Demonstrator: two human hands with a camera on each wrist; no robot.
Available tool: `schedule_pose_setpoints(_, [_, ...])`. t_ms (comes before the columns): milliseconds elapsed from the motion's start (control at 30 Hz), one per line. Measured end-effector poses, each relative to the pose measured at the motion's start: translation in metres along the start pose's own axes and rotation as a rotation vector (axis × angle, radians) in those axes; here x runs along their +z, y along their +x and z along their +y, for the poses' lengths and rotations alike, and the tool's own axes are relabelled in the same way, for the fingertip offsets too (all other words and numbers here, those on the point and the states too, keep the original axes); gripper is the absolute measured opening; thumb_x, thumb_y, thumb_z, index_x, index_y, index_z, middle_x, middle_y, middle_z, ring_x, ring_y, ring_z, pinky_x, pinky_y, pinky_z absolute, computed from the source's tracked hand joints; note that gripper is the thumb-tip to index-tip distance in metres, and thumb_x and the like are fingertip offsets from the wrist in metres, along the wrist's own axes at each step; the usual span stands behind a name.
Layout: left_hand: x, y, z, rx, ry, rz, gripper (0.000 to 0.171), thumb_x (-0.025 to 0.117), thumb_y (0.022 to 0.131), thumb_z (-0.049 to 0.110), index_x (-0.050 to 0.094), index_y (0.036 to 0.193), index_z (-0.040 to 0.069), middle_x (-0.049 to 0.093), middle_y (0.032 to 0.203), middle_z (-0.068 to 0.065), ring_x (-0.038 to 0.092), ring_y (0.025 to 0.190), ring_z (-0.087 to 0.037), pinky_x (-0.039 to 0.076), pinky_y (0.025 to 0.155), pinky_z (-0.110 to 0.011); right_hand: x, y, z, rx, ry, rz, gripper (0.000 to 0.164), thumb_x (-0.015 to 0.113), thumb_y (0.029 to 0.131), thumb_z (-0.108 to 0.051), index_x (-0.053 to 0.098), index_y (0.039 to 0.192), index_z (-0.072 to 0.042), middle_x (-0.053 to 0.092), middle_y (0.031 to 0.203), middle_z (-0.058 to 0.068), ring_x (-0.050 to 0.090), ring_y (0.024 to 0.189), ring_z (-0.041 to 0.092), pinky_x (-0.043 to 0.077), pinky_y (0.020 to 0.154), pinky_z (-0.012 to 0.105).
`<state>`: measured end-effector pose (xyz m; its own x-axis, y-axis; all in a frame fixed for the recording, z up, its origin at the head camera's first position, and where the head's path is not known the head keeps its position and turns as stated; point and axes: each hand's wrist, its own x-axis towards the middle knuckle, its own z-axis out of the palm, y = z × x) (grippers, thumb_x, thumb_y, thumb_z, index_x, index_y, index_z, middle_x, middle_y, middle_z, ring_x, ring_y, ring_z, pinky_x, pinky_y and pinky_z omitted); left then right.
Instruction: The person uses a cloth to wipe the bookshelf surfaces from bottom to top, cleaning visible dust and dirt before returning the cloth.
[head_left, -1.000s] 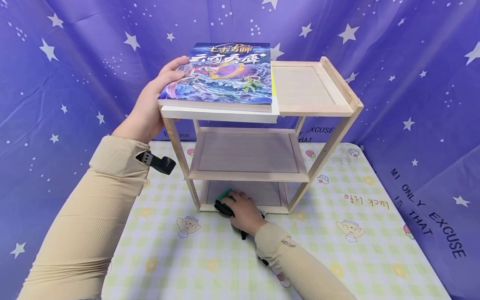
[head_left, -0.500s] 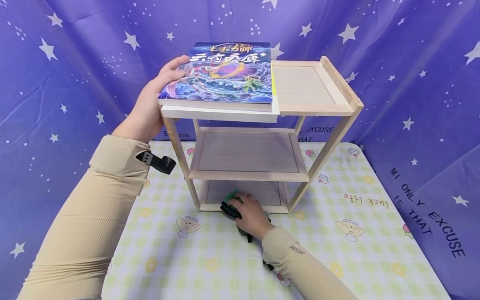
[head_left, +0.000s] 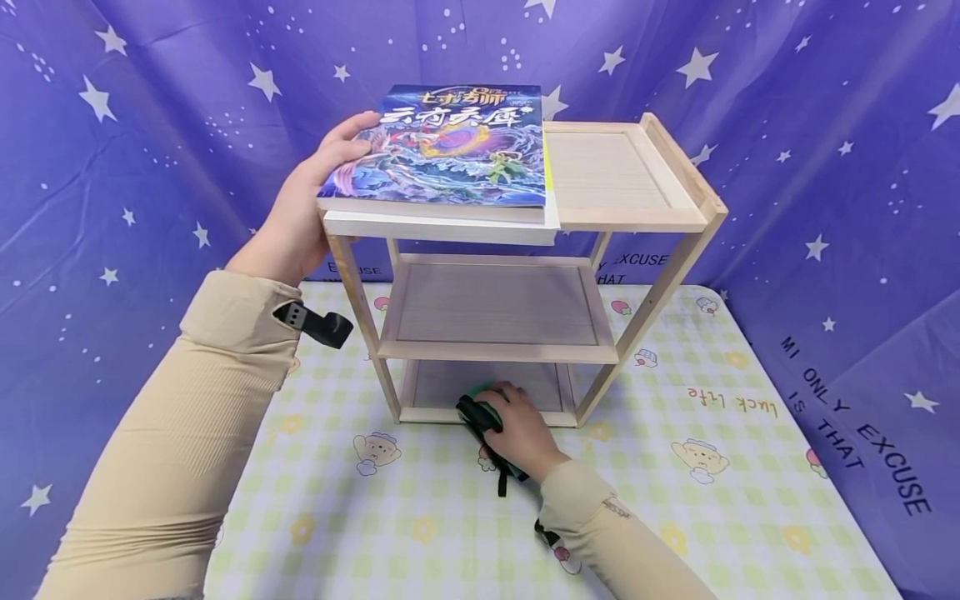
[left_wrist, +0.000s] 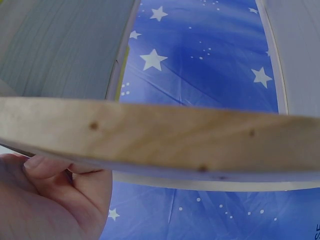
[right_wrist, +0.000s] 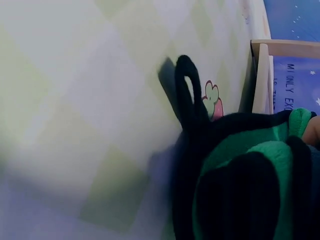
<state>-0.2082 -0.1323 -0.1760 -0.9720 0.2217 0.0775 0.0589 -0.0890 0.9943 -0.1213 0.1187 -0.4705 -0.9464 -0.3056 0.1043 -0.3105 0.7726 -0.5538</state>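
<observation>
A wooden three-tier shelf point(head_left: 510, 354) stands on the table with two stacked books at the left of its top board. The upper book point(head_left: 457, 158) has a blue illustrated cover; a thicker white page block point(head_left: 438, 229) shows beneath it. My left hand point(head_left: 315, 187) grips the shelf's left end, fingertips over the cover's edge; in the left wrist view its fingers curl under the side rail point(left_wrist: 165, 140). My right hand point(head_left: 517, 427) holds a soft green-and-black cloth item point(head_left: 480, 414) with a black loop point(right_wrist: 190, 90), at the bottom board's front edge.
A green checked tablecloth point(head_left: 637, 517) covers the table. Behind it hangs a purple star-patterned curtain point(head_left: 165, 150). The shelf's middle board point(head_left: 495, 304) lies between the two hands' heights. A black strap point(head_left: 322, 325) dangles from the left cuff.
My right hand has slid to the right and slightly toward me along the bottom board's front edge, carrying the cloth item. The left hand and the books have stayed in place.
</observation>
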Motion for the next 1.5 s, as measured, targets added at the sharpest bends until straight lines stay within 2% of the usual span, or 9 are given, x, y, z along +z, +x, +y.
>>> schedule_pose_setpoints(267, [0.0, 0.0, 0.0, 0.002, 0.0, -0.007, 0.046, 0.045, 0.1, 0.035, 0.043, 0.146, 0.04, 0.025, 0.16, 0.003, 0.048, 0.129, -0.018, 0.039, 0.096, -0.025, -0.006, -0.014, 0.007, 0.035, 0.107, 0.119, 0.045, 0.07, 0.08, -0.01, 0.065, 0.125, -0.017, 0.056, 0.133, 0.013, 0.054, 0.118, 0.035, 0.049, 0.089, 0.049])
schedule_pose_setpoints(633, [-0.001, 0.001, -0.001, -0.006, -0.017, 0.004, 0.046, 0.047, 0.1, 0.035, 0.044, 0.145, 0.04, 0.026, 0.159, 0.002, 0.05, 0.126, -0.019, 0.04, 0.093, -0.025, -0.019, -0.035, 0.02, 0.084, 0.286, 0.392, 0.045, 0.07, 0.073, 0.0, 0.068, 0.117, -0.012, 0.059, 0.126, 0.011, 0.055, 0.119, 0.035, 0.044, 0.095, 0.055])
schedule_pose_setpoints(733, [-0.001, 0.001, -0.001, -0.002, -0.015, -0.001, 0.046, 0.047, 0.1, 0.035, 0.044, 0.146, 0.04, 0.026, 0.159, 0.002, 0.049, 0.126, -0.018, 0.04, 0.093, -0.025, -0.022, -0.042, 0.024, 0.099, 0.346, 0.453, 0.046, 0.069, 0.072, 0.002, 0.068, 0.116, -0.013, 0.059, 0.126, 0.009, 0.054, 0.121, 0.029, 0.043, 0.097, 0.05])
schedule_pose_setpoints(833, [0.0, 0.001, -0.001, 0.005, -0.008, -0.004, 0.046, 0.046, 0.1, 0.035, 0.043, 0.146, 0.04, 0.026, 0.159, 0.002, 0.05, 0.125, -0.018, 0.04, 0.093, -0.025, -0.024, -0.049, 0.028, 0.071, 0.394, 0.532, 0.048, 0.068, 0.07, 0.007, 0.068, 0.114, -0.011, 0.06, 0.124, 0.009, 0.053, 0.119, 0.018, 0.04, 0.099, 0.035])
schedule_pose_setpoints(1000, [0.0, 0.001, -0.001, 0.006, -0.014, -0.002, 0.046, 0.046, 0.1, 0.035, 0.044, 0.146, 0.039, 0.024, 0.16, 0.003, 0.047, 0.13, -0.019, 0.039, 0.095, -0.025, -0.028, -0.057, 0.033, -0.04, 0.464, 0.704, 0.047, 0.062, 0.064, 0.018, 0.068, 0.107, 0.0, 0.061, 0.115, 0.019, 0.05, 0.114, -0.001, 0.034, 0.098, 0.015])
schedule_pose_setpoints(1100, [0.0, 0.001, -0.001, 0.005, -0.015, -0.002, 0.047, 0.046, 0.1, 0.035, 0.043, 0.146, 0.039, 0.023, 0.16, 0.004, 0.046, 0.132, -0.019, 0.039, 0.096, -0.025, -0.036, -0.061, 0.027, -0.089, 0.52, 0.81, 0.042, 0.056, 0.061, 0.021, 0.065, 0.101, 0.011, 0.059, 0.108, 0.027, 0.053, 0.111, 0.0, 0.036, 0.099, 0.014])
schedule_pose_setpoints(1233, [0.0, 0.0, 0.0, 0.004, -0.011, -0.003, 0.047, 0.046, 0.1, 0.035, 0.043, 0.146, 0.039, 0.024, 0.16, 0.003, 0.048, 0.129, -0.019, 0.04, 0.094, -0.025, -0.04, -0.064, 0.033, -0.144, 0.62, 0.951, 0.037, 0.049, 0.059, 0.022, 0.059, 0.095, 0.02, 0.063, 0.103, 0.016, 0.057, 0.106, 0.01, 0.039, 0.098, 0.018])
schedule_pose_setpoints(1333, [0.0, 0.0, 0.0, 0.003, -0.011, -0.002, 0.047, 0.046, 0.1, 0.035, 0.043, 0.146, 0.039, 0.025, 0.16, 0.003, 0.048, 0.128, -0.018, 0.04, 0.094, -0.025, -0.036, -0.067, 0.047, -0.167, 0.705, 1.035, 0.036, 0.046, 0.059, 0.022, 0.056, 0.094, 0.021, 0.065, 0.105, 0.005, 0.057, 0.104, 0.014, 0.041, 0.096, 0.02])
schedule_pose_setpoints(1500, [0.0, 0.001, 0.0, 0.003, -0.009, -0.001, 0.046, 0.046, 0.1, 0.035, 0.043, 0.146, 0.039, 0.024, 0.16, 0.004, 0.046, 0.131, -0.019, 0.039, 0.097, -0.025, -0.034, -0.072, 0.051, -0.174, 0.838, 1.133, 0.035, 0.042, 0.061, 0.023, 0.055, 0.093, 0.021, 0.065, 0.103, 0.009, 0.057, 0.101, 0.021, 0.044, 0.091, 0.024])
